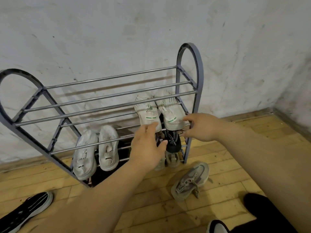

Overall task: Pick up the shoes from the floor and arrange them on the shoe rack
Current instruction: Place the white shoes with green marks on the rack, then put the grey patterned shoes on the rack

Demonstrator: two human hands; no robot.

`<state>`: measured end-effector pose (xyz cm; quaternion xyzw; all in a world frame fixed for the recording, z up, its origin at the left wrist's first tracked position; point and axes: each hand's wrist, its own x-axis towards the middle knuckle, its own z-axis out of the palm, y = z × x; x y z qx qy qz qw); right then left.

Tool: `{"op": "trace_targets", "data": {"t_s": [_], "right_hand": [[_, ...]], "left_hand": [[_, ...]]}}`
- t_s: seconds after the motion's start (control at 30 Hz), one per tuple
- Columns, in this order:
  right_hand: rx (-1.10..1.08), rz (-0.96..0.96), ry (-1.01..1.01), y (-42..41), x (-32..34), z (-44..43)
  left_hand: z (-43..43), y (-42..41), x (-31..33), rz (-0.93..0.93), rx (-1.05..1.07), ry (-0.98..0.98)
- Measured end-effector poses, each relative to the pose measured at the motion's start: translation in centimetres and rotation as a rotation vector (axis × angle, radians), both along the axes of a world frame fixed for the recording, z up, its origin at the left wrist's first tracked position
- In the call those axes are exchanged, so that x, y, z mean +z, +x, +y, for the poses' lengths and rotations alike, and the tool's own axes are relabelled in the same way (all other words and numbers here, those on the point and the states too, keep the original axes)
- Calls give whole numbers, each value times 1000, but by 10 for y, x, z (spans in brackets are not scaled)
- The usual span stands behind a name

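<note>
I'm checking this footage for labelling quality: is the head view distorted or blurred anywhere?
Head view: wide-angle bending curves the shoe rack and its rails; the left hand and right hand are slightly soft; light is dim and flat, with faint rail shadows on the wall; no glare.

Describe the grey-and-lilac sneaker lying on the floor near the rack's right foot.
The grey-and-lilac knit sneaker lies alone on the yellowish wooden plank floor, just in front of the grey metal shoe rack, near its right foot. It is tipped onto its side, heel toward the camera. A heel tab reads "CAPAO", and loose laces trail beside it. Its pale sole looks rubbery. Neither hand touches it.
</note>
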<state>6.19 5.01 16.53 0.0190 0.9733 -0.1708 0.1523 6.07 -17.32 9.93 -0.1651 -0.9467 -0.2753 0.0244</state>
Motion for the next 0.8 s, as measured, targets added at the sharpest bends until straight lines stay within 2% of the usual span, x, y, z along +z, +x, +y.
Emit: {"op": "trace_targets", "data": {"t_s": [0.1,0.2,0.3,0.4,0.63,0.8], "right_hand": [[11,-186,74,19,6,21],[18,-263,79,32,-5,35],[75,-357,149,35,-33,43],[129,-403,199,44,-70,57],[62,-432,73,51,-208,93],[-40,-427,64,32,-295,100]], "left_hand": [[9,22,-21,-98,-124,-137],[13,34,-56,-239,-254,-284],[18,30,-94,-348,-280,-358],[30,26,-130,-484,-238,-369],[60,24,-249,-720,-206,-303],[77,14,-286,-735,-206,-290]]}}
